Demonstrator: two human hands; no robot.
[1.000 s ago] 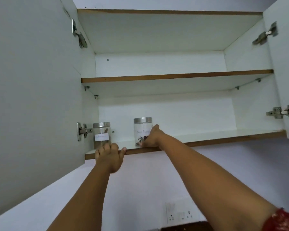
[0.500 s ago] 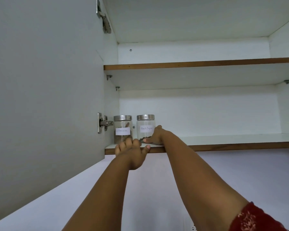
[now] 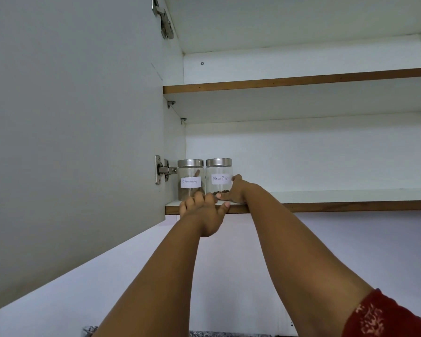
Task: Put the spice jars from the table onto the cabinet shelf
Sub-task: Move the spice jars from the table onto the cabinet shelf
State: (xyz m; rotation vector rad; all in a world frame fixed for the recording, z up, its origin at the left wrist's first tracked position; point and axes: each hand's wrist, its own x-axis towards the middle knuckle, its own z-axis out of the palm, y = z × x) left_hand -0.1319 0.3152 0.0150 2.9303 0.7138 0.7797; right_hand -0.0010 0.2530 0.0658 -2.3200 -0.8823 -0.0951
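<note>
**Two jars side by side at the shelf's left end**

Since a second ago, the Black Pepper jar (image 3: 218,175) has slid left along the lower shelf (image 3: 326,196) and now stands just beside the Cinnamon jar (image 3: 190,179); half a second back the pair already stood like this, and little has changed since then. Both jars are upright at the left end of the shelf, near its front edge, with the Cinnamon one closest to the cabinet's left wall and the lower door hinge (image 3: 162,169). Whether the two glass sides actually touch I cannot tell; the gap, if any, is very thin. Each has a steel lid and a white handwritten label facing out.

Her right hand (image 3: 234,190) is on the Black Pepper jar's right side, fingers curved against the glass beside the label, thumb lying along the shelf just in front of the jar's base. It looks like a light hold round the jar rather than a firm clamp.

Her left hand (image 3: 204,211) is up at the shelf's brown front edge, below the Cinnamon jar, with the fingers resting over the lip and the thumb out to the right. The fingertips hide part of that jar's base, but the hand grips nothing that I can see.

Above, the upper shelf (image 3: 301,81) runs across, and the open left door (image 3: 71,130) fills the left side. A red patterned sleeve (image 3: 387,317) shows at the right arm's lower end.
</note>
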